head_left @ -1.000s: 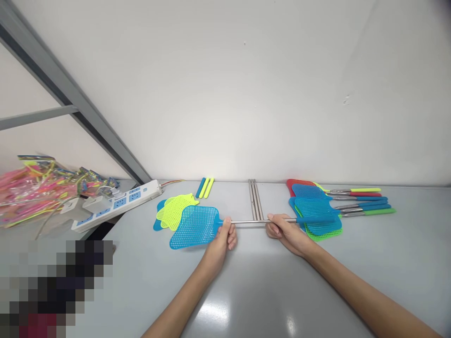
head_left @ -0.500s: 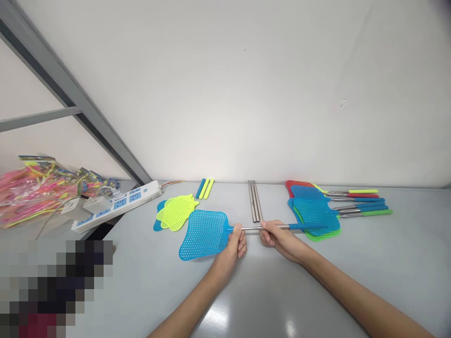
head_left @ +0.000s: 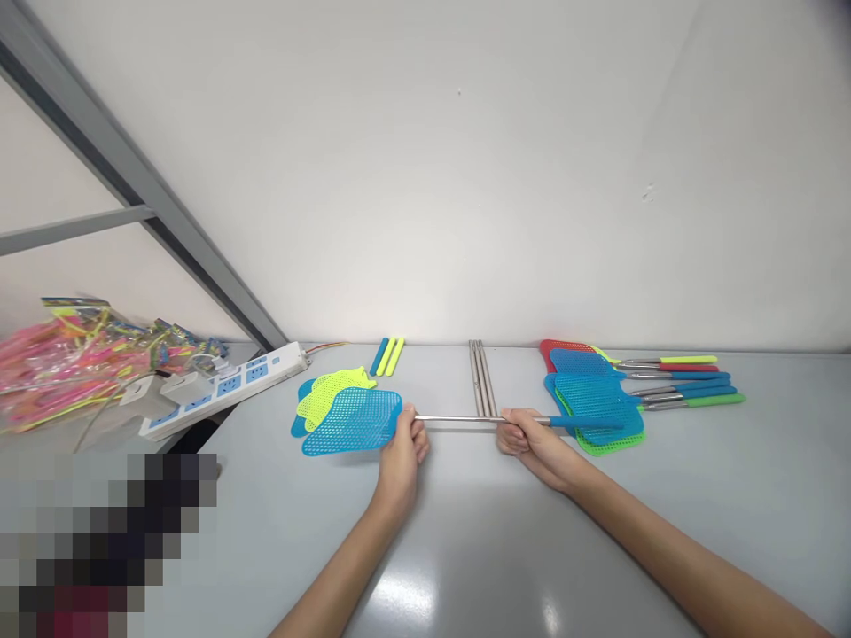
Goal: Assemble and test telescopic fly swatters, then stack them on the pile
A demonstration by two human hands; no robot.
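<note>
A blue fly swatter (head_left: 355,421) with a telescopic metal rod is stretched between my two hands above the table. My left hand (head_left: 404,443) grips it where the rod meets the mesh head. Closed round the thicker part of the rod, beside the blue handle, is my right hand (head_left: 525,434). Yellow and blue swatter heads (head_left: 325,394) lie partly hidden behind the held head. Just behind the rod rest several loose metal rods (head_left: 481,377). The held handle passes over a pile of swatters with rods and handles (head_left: 591,399) on the right.
Blue and yellow handle grips (head_left: 386,356) lie near the wall. A white power strip (head_left: 266,372) with plugs sits at the left on the grey table (head_left: 479,549). Beyond it are bagged pink and yellow items (head_left: 80,363). A metal frame post (head_left: 166,239) slants down at the left.
My left hand has moved left with the swatter head, and a longer stretch of thin rod now shows between my hands. The head has tilted. My right hand has hardly moved.
</note>
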